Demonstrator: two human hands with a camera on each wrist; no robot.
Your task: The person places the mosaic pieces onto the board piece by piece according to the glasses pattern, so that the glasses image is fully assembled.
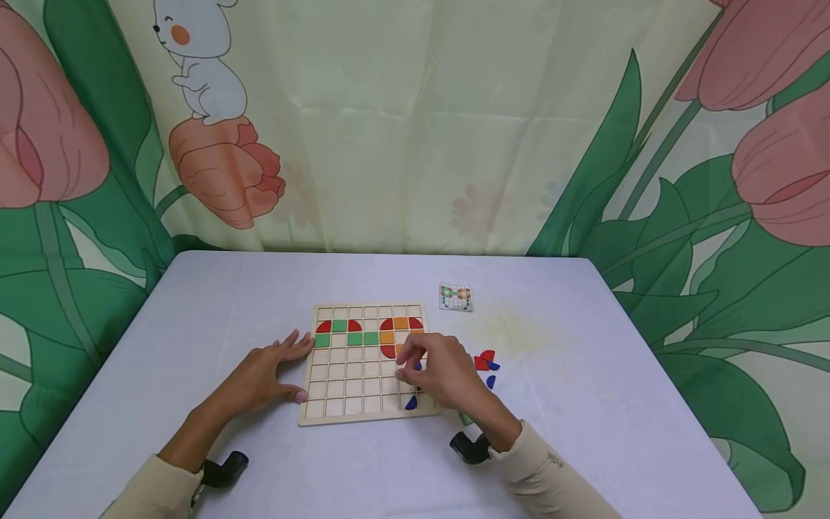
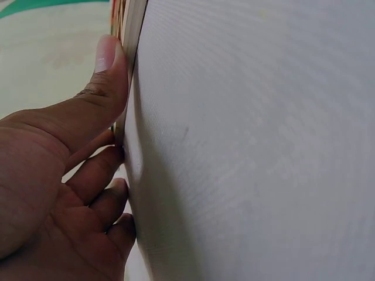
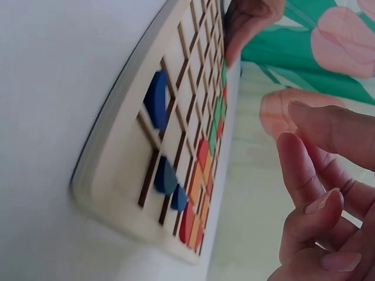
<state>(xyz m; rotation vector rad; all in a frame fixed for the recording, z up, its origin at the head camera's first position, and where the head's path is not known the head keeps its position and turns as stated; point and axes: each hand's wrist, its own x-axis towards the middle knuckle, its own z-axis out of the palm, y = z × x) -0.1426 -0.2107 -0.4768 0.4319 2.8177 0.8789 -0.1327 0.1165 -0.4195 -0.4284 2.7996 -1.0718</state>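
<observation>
A wooden grid board point(image 1: 345, 389) lies on the table. Its far rows carry red quarter-round, green square and orange square pieces point(image 1: 400, 323). My left hand point(image 1: 266, 371) rests against the board's left edge, thumb and fingers spread along it; the left wrist view shows the thumb point(image 2: 102, 88) touching the rim. Over the board's right side hovers my right hand point(image 1: 444, 367), fingers loosely bent, with nothing visible between thumb and fingertips in the right wrist view. Blue pieces point(image 3: 155, 99) sit in cells near the board's right corner. Part of the right columns is hidden by this hand.
A small printed pattern card point(image 1: 456, 297) lies beyond the board's far right corner. Loose red pieces point(image 1: 483, 360) and a blue piece point(image 1: 491, 382) lie right of the board. A green piece point(image 1: 466, 419) shows partly under the right wrist. A patterned curtain point(image 1: 415, 144) hangs behind the table.
</observation>
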